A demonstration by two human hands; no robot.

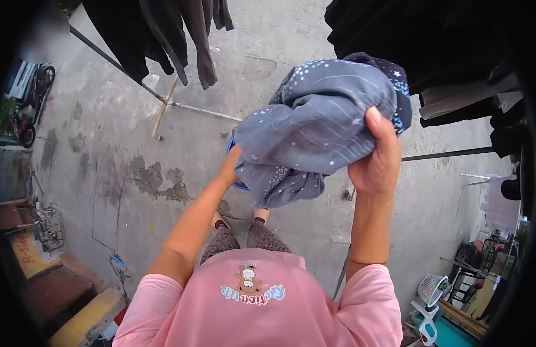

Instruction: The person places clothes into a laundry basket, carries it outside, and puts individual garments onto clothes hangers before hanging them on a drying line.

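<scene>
A bunched grey-blue cloth (320, 115) with white stars, dots and thin lines is held up in front of me. My right hand (381, 153) grips its right side, thumb on top and fingers behind the fabric. At the cloth's left edge is my left hand (232, 165), its fingers mostly hidden by the fabric, so its hold cannot be made out. Part of a blue basket (229, 146) shows behind the cloth, close to my left hand.
Dark clothes (181, 34) hang at the upper left, and more dark garments (430, 46) at the upper right. A metal pole (204, 110) crosses behind the cloth. A white basket (432, 289) stands at the lower right, a motorcycle (29, 110) at the far left.
</scene>
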